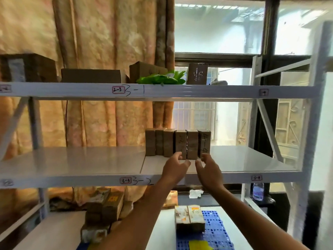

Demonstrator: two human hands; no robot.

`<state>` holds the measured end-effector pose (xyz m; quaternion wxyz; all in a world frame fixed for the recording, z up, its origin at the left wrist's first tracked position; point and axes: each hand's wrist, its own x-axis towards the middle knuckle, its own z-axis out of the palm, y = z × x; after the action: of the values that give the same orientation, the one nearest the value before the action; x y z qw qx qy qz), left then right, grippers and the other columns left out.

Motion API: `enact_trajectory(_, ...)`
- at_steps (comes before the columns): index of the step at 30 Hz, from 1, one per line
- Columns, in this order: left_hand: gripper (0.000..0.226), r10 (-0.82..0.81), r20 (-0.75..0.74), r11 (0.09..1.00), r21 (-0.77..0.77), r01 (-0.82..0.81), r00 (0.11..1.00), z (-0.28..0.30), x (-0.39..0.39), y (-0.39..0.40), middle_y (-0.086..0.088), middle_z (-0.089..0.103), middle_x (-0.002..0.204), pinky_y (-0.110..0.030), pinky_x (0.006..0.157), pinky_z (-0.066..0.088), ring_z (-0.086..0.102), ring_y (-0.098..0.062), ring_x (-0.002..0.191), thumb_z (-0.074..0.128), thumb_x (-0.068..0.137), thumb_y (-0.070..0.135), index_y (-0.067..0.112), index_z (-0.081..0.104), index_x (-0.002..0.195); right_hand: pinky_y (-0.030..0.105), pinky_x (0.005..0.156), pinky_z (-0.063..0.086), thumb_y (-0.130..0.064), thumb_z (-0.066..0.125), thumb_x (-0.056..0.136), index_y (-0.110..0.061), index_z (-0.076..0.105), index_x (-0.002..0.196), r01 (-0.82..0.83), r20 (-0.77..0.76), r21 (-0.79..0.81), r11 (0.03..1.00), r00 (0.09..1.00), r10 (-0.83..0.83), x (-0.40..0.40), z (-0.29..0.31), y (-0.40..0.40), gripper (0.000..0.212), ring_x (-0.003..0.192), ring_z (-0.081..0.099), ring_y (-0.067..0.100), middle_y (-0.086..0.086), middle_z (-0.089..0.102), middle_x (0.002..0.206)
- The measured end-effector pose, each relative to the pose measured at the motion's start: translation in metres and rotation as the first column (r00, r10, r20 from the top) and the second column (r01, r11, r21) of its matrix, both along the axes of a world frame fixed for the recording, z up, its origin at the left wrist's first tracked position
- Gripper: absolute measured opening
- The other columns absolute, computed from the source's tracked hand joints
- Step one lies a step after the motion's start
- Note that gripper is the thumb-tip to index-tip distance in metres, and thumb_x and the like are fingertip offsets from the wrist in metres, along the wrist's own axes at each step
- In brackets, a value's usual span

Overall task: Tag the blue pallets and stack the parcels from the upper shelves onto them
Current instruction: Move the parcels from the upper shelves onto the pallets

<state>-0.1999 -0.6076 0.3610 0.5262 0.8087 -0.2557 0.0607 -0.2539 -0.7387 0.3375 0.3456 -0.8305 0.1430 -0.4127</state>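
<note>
A row of several upright brown parcels (168,142) stands on the middle shelf (72,159). My left hand (175,167) and my right hand (209,168) reach up to the row's right end, fingers spread at the bases of the last parcels; neither has closed on one. Below, a blue pallet (214,230) lies on the lowest surface with two parcels (189,218) on it and a yellow tag (200,245) at its near edge. More parcels (102,208) are piled at lower left; any pallet under them is hidden.
The top shelf (162,91) holds brown boxes (90,75), a green bag (162,79) and a brown roll (197,73). White rack posts (311,141) stand at the right. A water bottle (258,191) sits low right. Curtain and window lie behind.
</note>
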Motion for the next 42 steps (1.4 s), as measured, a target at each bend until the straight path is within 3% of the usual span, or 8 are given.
enact_trajectory(4,0.064,-0.024,-0.038,0.999,-0.038,0.022,0.999,-0.005,0.02,-0.033,0.008,0.058,0.128,-0.029,0.092,0.047,0.056,-0.018,0.123,0.067,0.088,0.033,0.019,0.045,0.147,0.035,0.088,0.049,-0.031,0.07,0.096,-0.015,0.048,0.14,0.036,0.053,0.041,0.999,0.998,-0.038,0.021,0.004,-0.037,0.052,0.118,0.062,0.025,0.01,0.064,0.135)
enact_trajectory(8,0.057,-0.018,-0.073,0.994,-0.108,0.01,0.997,-0.006,0.049,-0.072,0.025,0.053,0.097,-0.017,0.071,0.045,0.056,0.005,0.088,0.075,0.082,0.025,0.023,0.052,0.134,0.048,0.105,0.048,-0.037,0.081,0.085,-0.014,0.027,0.156,0.056,-0.025,0.136,0.989,0.998,-0.053,0.061,0.013,-0.082,0.092,0.135,0.051,0.036,0.018,0.049,0.15)
enact_trajectory(14,0.075,0.184,0.001,0.979,-0.086,-0.183,0.983,-0.007,0.081,-0.123,-0.004,0.053,0.136,-0.042,0.101,0.052,0.058,-0.023,0.121,0.082,0.077,0.031,0.021,0.045,0.141,0.053,0.115,0.04,-0.047,0.086,0.067,-0.022,0.005,0.164,-0.134,-0.136,0.358,0.924,0.972,0.194,0.119,0.017,-0.136,0.129,0.146,0.039,0.038,0.017,0.034,0.163)
enact_trajectory(17,0.081,0.297,0.124,0.955,-0.05,-0.292,0.947,-0.01,0.089,-0.141,-0.003,0.047,0.143,-0.042,0.102,0.051,0.054,-0.024,0.127,0.081,0.078,0.035,0.021,0.039,0.146,0.044,0.107,0.049,-0.061,0.081,0.045,-0.03,0.009,0.163,-0.265,-0.106,0.441,0.857,0.933,0.343,0.136,0.019,-0.152,0.141,0.124,0.056,0.026,0.008,0.049,0.149)
enact_trajectory(25,0.071,0.424,0.159,0.903,0.004,-0.43,0.892,-0.012,0.111,-0.161,-0.006,0.048,0.133,-0.046,0.098,0.05,0.052,-0.029,0.124,0.077,0.078,0.043,0.016,0.045,0.135,0.048,0.087,0.063,-0.041,0.079,0.059,-0.03,0.055,0.127,-0.364,-0.031,0.433,0.825,0.908,0.417,0.164,0.008,-0.17,0.073,0.098,0.073,0.022,0.002,0.074,0.107)
enact_trajectory(32,0.07,0.321,0.075,0.934,-0.192,-0.303,0.944,-0.012,0.105,-0.155,-0.002,0.055,0.118,-0.045,0.088,0.058,0.063,-0.023,0.105,0.086,0.07,0.039,0.023,0.044,0.123,0.045,0.083,0.065,-0.048,0.073,0.066,-0.027,0.057,0.122,-0.397,0.015,0.397,0.827,0.904,0.427,0.154,0.011,-0.165,0.062,0.093,0.072,0.019,0.002,0.072,0.105)
enact_trajectory(37,0.056,0.244,0.088,0.907,-0.372,-0.196,0.966,-0.009,0.083,-0.139,0.015,0.063,0.106,-0.011,0.067,0.053,0.065,-0.005,0.093,0.077,0.076,0.045,0.039,0.046,0.123,0.025,0.076,0.057,-0.057,0.065,0.087,-0.028,0.042,0.131,-0.429,0.217,0.506,0.748,0.903,0.371,0.132,0.015,-0.167,0.058,0.103,0.068,0.015,-0.001,0.064,0.12)
enact_trajectory(42,0.043,0.028,-0.019,0.828,-0.559,-0.034,0.999,-0.013,0.062,-0.103,0.005,0.069,0.107,-0.023,0.076,0.057,0.068,-0.008,0.094,0.065,0.079,0.047,0.034,0.059,0.119,0.031,0.075,0.064,-0.051,0.058,0.095,-0.019,0.056,0.13,-0.535,0.319,0.474,0.7,0.845,0.429,0.096,0.017,-0.158,0.046,0.101,0.073,0.02,0.008,0.071,0.118)
